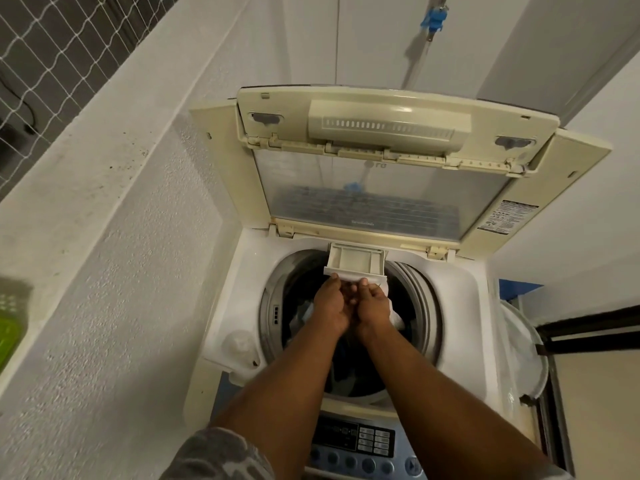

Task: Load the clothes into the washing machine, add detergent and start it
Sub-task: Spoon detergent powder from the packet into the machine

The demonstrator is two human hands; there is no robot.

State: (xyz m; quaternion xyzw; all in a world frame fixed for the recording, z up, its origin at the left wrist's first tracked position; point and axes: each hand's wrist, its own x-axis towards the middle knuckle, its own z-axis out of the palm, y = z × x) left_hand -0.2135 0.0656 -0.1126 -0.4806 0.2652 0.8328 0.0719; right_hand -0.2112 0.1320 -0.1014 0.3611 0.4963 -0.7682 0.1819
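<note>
A white top-loading washing machine (235, 292) stands in front of me with its folding lid (381, 161) raised. Dark and white clothes (303, 315) lie in the drum. At the drum's far rim a white detergent drawer (356, 263) is pulled out. My left hand (329, 306) and my right hand (372, 306) are side by side over the drum, both with thumbs on the drawer's front edge and fingers curled under it. The control panel (356, 441) with buttons sits at the near edge, partly hidden by my forearms.
A white rough wall and ledge (104, 202) run along the left, with netting (52, 46) above. A green object (8, 336) sits on the ledge at far left. A blue tap fitting (434, 19) hangs on the back wall. A dark-framed door (588, 334) is at right.
</note>
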